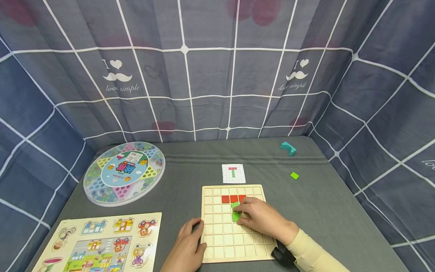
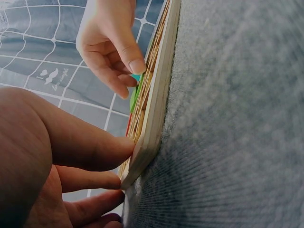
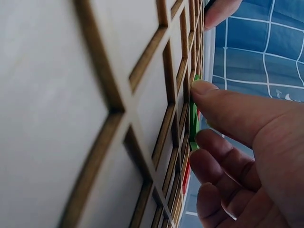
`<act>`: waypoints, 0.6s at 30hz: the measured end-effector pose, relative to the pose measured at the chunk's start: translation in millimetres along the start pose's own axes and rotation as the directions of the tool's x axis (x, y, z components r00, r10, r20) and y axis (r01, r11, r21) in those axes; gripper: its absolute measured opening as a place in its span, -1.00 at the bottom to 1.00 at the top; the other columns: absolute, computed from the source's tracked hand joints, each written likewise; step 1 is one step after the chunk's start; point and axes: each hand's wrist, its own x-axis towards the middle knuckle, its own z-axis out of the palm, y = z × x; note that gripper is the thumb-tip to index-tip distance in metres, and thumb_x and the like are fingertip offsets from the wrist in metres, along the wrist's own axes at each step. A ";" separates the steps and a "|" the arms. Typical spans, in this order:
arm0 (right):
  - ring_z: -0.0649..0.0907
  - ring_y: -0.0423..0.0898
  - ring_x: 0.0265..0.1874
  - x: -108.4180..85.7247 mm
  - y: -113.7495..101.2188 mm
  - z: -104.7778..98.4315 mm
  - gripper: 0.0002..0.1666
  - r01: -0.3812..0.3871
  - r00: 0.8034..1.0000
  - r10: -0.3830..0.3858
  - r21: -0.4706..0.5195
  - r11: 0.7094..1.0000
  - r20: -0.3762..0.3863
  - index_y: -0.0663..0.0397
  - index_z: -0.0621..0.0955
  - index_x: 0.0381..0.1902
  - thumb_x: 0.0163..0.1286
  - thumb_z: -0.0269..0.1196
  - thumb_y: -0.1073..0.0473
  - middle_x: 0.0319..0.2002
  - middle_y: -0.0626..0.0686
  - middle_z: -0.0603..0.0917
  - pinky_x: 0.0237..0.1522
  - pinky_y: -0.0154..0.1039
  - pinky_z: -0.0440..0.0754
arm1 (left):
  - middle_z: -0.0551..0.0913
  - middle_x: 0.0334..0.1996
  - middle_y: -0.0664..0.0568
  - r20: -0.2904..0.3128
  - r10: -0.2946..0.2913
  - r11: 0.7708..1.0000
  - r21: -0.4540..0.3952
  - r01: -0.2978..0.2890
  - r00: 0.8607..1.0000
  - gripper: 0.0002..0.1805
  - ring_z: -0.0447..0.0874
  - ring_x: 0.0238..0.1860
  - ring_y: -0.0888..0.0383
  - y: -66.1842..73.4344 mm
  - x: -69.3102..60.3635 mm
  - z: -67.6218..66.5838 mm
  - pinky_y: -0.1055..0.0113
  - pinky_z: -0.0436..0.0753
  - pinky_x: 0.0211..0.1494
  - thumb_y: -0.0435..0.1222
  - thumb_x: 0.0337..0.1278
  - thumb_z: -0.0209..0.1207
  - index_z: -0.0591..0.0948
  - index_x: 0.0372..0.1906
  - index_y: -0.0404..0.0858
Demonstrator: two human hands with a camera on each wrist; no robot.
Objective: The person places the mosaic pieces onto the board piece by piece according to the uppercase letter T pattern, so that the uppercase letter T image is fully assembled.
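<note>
A wooden grid board point(image 1: 221, 241) lies flat on the grey tabletop. Three red square tiles point(image 1: 225, 199) form a row near its far side, and two green square tiles point(image 1: 236, 217) are below them. The upper green tile point(image 1: 234, 205) sits crooked in its cell. My right hand point(image 1: 261, 217) is over the board, its thumb and fingertips at the green tiles, partly covering them and the rightmost red tile. With fairly straight fingers, my left hand point(image 1: 187, 243) rests against the board's left edge; the left wrist view shows its thumb point(image 2: 109, 147) touching that edge.
Behind the board lies a white pattern card point(image 1: 239, 178) printed with a red and green T. A loose green tile point(image 1: 294, 175) and a teal arch-shaped block point(image 1: 289, 148) are at the back right. On the left are a round game box point(image 1: 159, 177) and a picture puzzle board point(image 1: 154, 226).
</note>
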 end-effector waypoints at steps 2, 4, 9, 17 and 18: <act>0.49 -0.32 -0.40 -0.3 0.2 0.0 -0.64 -0.008 1.000 0.008 0.001 1.000 -0.012 -0.04 0.76 -0.09 0.15 0.50 0.03 -0.29 -0.20 0.59 -0.32 -0.42 0.51 | 0.37 0.29 -0.22 -0.001 -0.001 1.000 0.001 0.001 1.000 -0.38 0.27 0.31 -0.26 0.1 0.0 -0.1 -0.20 0.38 0.22 -0.36 0.11 0.33 0.47 0.27 -0.53; 0.49 -0.32 -0.41 -0.7 0.1 -0.3 -0.64 -0.027 0.999 0.027 -0.002 1.000 -0.022 -0.05 0.76 -0.09 0.15 0.50 0.01 -0.29 -0.20 0.58 -0.34 -0.41 0.51 | 0.37 0.29 -0.21 0.001 -0.002 1.000 0.002 0.002 1.000 -0.38 0.27 0.31 -0.25 0.1 0.1 0.1 -0.20 0.38 0.22 -0.36 0.11 0.33 0.48 0.28 -0.53; 0.49 -0.29 -0.39 -2.1 -0.6 -2.4 -0.61 -0.089 0.996 0.088 -0.005 0.996 -0.024 -0.02 0.75 -0.05 0.20 0.46 -0.04 -0.26 -0.18 0.58 -0.34 -0.36 0.53 | 0.37 0.29 -0.21 0.001 -0.005 1.000 0.002 0.005 1.000 -0.39 0.27 0.32 -0.25 0.6 -0.5 0.5 -0.20 0.37 0.22 -0.36 0.12 0.32 0.47 0.28 -0.52; 0.57 -0.27 -0.23 -3.0 -2.7 -3.8 -0.66 -0.055 0.998 0.055 -0.032 0.998 0.018 0.01 0.75 -0.06 0.26 0.41 -0.01 -0.18 -0.16 0.62 -0.17 -0.29 0.60 | 0.37 0.29 -0.22 -0.005 0.007 1.000 0.007 -0.007 1.000 -0.40 0.27 0.31 -0.25 -0.1 -1.1 -0.1 -0.19 0.40 0.21 -0.38 0.15 0.29 0.46 0.29 -0.53; 0.58 -0.27 -0.21 -3.1 -3.2 -4.1 -0.66 -0.048 0.999 0.049 -0.032 0.998 0.024 0.01 0.75 -0.06 0.26 0.41 0.00 -0.18 -0.16 0.62 -0.15 -0.28 0.60 | 0.37 0.29 -0.22 -0.006 0.008 1.000 0.006 -0.008 1.000 -0.41 0.27 0.31 -0.25 -0.2 -1.1 -0.2 -0.19 0.40 0.20 -0.38 0.16 0.28 0.47 0.28 -0.53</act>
